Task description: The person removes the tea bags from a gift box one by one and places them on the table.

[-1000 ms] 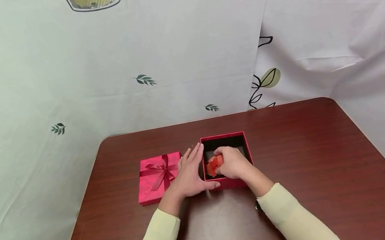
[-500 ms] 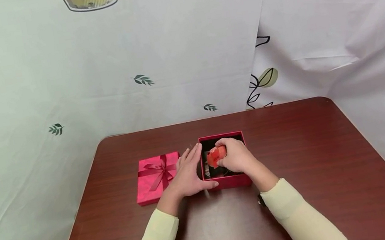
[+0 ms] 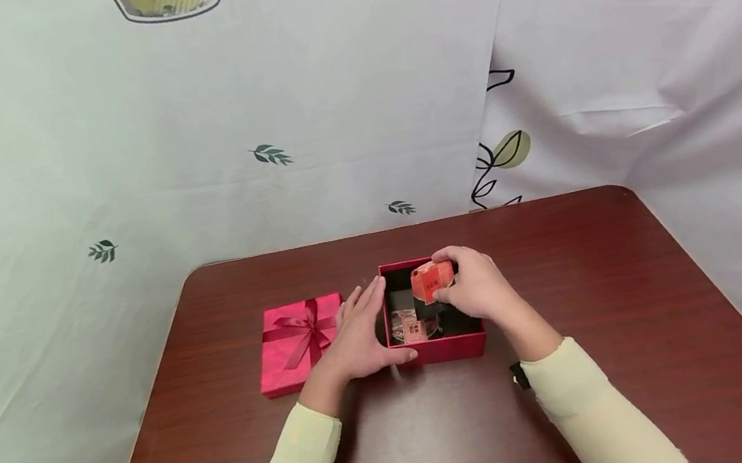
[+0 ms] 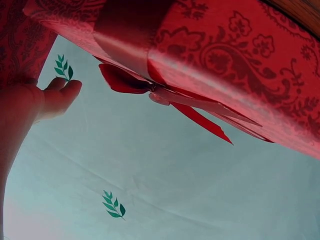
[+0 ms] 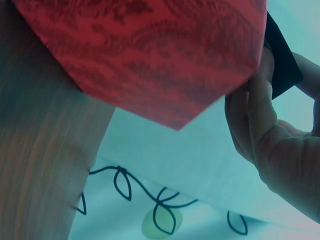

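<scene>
Two cream sleeves reached in from the near edge of the one brown table (image 3: pixel 611 323). The left hand (image 3: pixel 359 339) lay spread, straight fingers pressed against the left wall of the one open red box (image 3: pixel 448 349), thumb at its front corner. The right hand (image 3: pixel 478 289) pinched one small orange packet (image 3: pixel 431 280) above the box's far side. One similar packet (image 3: pixel 414 329) lay inside. Left of the box sat one red lid (image 3: pixel 297 343) with one ribbon bow.
</scene>
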A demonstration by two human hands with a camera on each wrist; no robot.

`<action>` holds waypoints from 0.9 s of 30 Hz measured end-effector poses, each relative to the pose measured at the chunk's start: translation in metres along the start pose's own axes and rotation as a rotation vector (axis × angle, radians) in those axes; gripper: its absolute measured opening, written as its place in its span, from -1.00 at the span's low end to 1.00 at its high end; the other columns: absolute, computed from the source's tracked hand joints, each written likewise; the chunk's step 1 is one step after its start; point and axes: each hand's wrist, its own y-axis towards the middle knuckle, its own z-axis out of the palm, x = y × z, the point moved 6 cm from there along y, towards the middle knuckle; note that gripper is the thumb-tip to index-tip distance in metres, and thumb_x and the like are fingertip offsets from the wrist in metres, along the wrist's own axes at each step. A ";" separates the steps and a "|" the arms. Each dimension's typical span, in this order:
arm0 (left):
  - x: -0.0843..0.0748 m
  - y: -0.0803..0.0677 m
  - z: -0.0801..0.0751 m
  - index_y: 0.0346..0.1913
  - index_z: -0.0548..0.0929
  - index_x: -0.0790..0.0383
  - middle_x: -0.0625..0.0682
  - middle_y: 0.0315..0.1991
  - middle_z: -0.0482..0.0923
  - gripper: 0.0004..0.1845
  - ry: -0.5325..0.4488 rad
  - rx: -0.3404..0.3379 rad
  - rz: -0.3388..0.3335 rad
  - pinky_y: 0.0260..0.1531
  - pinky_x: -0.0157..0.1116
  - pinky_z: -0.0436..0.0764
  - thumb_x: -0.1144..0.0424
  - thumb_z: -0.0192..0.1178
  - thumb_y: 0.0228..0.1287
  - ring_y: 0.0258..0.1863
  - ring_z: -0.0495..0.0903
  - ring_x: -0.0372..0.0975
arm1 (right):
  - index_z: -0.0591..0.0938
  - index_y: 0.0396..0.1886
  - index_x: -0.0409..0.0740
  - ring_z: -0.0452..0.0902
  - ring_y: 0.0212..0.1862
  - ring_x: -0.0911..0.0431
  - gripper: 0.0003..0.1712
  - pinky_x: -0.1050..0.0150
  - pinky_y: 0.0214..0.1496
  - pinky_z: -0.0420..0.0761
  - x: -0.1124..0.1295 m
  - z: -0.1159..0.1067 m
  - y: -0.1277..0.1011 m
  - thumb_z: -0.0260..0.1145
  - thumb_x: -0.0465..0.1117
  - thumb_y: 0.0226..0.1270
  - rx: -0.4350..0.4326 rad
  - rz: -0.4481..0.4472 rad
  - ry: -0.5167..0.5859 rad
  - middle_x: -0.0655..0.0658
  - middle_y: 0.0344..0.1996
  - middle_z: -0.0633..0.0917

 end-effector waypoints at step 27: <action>0.000 -0.001 0.000 0.63 -0.10 0.01 -0.04 0.60 -0.07 0.36 0.034 0.005 0.003 0.39 0.16 -0.16 -0.24 0.53 -0.15 0.52 -0.12 0.08 | 0.47 0.35 -0.23 0.61 -0.21 -0.05 -0.32 0.31 -0.32 0.60 -0.050 -0.070 -0.009 0.44 -0.39 0.22 -0.132 0.098 0.229 -0.33 0.07 0.54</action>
